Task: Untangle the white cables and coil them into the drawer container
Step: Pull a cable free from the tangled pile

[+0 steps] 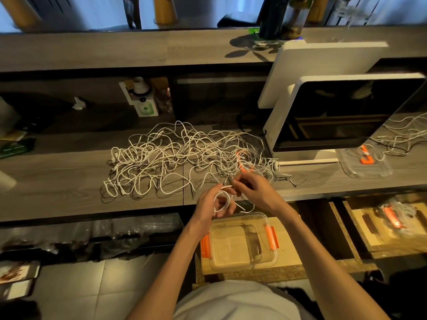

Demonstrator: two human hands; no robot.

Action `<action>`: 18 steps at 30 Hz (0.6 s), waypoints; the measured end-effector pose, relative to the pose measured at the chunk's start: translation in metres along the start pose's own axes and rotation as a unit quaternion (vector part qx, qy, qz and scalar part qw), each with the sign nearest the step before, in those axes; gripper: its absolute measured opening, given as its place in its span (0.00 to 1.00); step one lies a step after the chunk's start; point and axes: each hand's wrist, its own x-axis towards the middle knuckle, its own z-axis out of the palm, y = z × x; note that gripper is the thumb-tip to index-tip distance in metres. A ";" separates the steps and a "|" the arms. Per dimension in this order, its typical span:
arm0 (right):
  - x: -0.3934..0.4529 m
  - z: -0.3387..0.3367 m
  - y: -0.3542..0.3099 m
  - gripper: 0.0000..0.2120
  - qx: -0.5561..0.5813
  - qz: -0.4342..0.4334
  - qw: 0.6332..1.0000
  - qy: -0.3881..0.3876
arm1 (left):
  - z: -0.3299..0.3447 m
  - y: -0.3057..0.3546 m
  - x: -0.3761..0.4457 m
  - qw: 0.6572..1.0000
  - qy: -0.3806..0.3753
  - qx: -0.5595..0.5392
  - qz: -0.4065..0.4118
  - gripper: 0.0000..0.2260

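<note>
We are watching left hand [213,204] gripping a small white coil [223,200] above the clear container [242,243] in the open drawer | right hand [253,189] pinching the cable's tail at 12 o'clock of the coil | tangled white cables [184,158] lying on the surface [57,181] at 11 o'clock | light, limp, springy, we judge: pinching near plugs is holding loops best.

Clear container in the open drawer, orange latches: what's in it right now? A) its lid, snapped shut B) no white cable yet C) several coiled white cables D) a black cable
B: the clear container shows only bare bottom, while the left hand holds the one coiled cable above it.
</note>
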 end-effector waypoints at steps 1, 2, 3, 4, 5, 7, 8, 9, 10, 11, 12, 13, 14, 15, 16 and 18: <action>-0.003 0.000 0.001 0.08 0.006 0.009 1.000 -0.006 | 0.000 -0.002 0.001 1.000 0.019 -0.010 0.003 0.18; -0.006 0.000 0.001 0.08 0.013 0.016 1.000 -0.011 | -0.001 -0.004 0.003 0.999 0.040 -0.021 0.007 0.15; -0.010 0.001 0.001 0.07 0.022 0.022 0.999 -0.014 | -0.002 -0.005 0.005 0.998 0.060 -0.030 0.013 0.12; -0.014 0.003 0.002 0.07 0.036 0.030 0.999 -0.018 | -0.003 -0.006 0.006 0.996 0.082 -0.033 0.018 0.11; -0.018 0.005 0.003 0.07 0.050 0.039 0.998 -0.021 | -0.004 -0.007 0.007 0.994 0.104 -0.036 0.021 0.10; -0.025 0.012 0.007 0.07 0.064 0.054 0.996 -0.026 | -0.007 -0.009 0.009 0.988 0.140 -0.059 0.025 0.11; -0.029 0.016 0.009 0.07 0.066 0.062 0.996 -0.028 | -0.008 -0.010 0.010 0.985 0.152 -0.082 0.026 0.11; -0.032 0.021 0.011 0.08 0.066 0.072 0.995 -0.029 | -0.009 -0.010 0.013 0.981 0.160 -0.107 0.023 0.11; -0.034 0.024 0.012 0.09 0.064 0.080 0.994 -0.030 | -0.010 -0.011 0.015 0.978 0.162 -0.131 0.014 0.12; -0.036 0.027 0.013 0.09 0.063 0.085 0.994 -0.029 | -0.010 -0.011 0.017 0.975 0.162 -0.152 0.001 0.13; -0.038 0.029 0.015 0.10 0.065 0.086 0.994 -0.028 | -0.011 -0.011 0.019 0.973 0.157 -0.169 -0.014 0.13; -0.039 0.029 0.017 0.11 0.065 0.089 0.994 -0.025 | -0.012 -0.011 0.020 0.972 0.149 -0.180 -0.029 0.14; -0.041 0.029 0.019 0.11 0.062 0.091 0.994 -0.023 | -0.013 -0.012 0.020 0.972 0.137 -0.185 -0.042 0.15; -0.042 0.027 0.020 0.11 0.054 0.092 0.994 -0.022 | -0.013 -0.013 0.020 0.973 0.124 -0.185 -0.052 0.18; -0.043 0.025 0.022 0.10 0.046 0.092 0.994 -0.021 | -0.015 -0.014 0.020 0.976 0.111 -0.180 -0.058 0.21; -0.044 0.022 0.024 0.10 0.039 0.088 0.995 -0.022 | -0.017 -0.016 0.019 0.978 0.094 -0.175 -0.063 0.22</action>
